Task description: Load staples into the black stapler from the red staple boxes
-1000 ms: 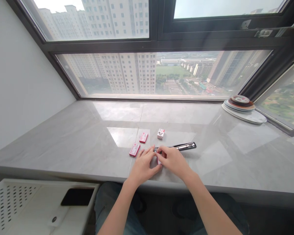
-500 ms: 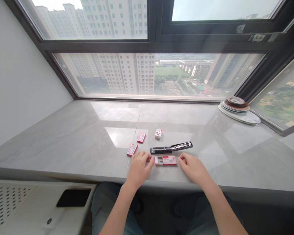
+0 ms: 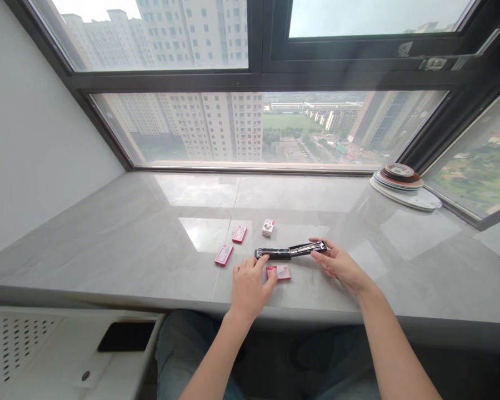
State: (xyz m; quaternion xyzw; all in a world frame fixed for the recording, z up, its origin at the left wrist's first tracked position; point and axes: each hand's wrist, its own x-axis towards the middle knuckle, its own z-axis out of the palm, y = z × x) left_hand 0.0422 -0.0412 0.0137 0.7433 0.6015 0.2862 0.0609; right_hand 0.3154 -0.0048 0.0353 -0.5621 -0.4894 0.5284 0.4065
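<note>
An opened-out black stapler (image 3: pixel 275 254) lies across the sill, its metal magazine showing on the right half. My right hand (image 3: pixel 341 265) has its thumb in front of the stapler's right end and its fingers behind, gripping it. My left hand (image 3: pixel 250 283) reaches an index fingertip to the stapler's left end, fingers apart, with the thumb over a red-and-white staple box (image 3: pixel 281 272). That box lies flat just in front of the stapler. Two more pink-and-white boxes (image 3: pixel 224 255) (image 3: pixel 239 234) lie to the left, and a small white-and-red box (image 3: pixel 268 227) stands behind the stapler.
The grey marble-look sill (image 3: pixel 158 233) runs below a dark-framed window (image 3: pixel 250 82). A stack of round plates or discs (image 3: pixel 404 186) sits at the back right. Below left is a white perforated plastic piece (image 3: pixel 41 361) with a dark rectangular object (image 3: pixel 130 336) on it.
The staple box's inner tray has gone in, so the box is shorter. My right hand has moved from beside the box to the stapler's right end; my left hand has shifted right, touching the stapler.
</note>
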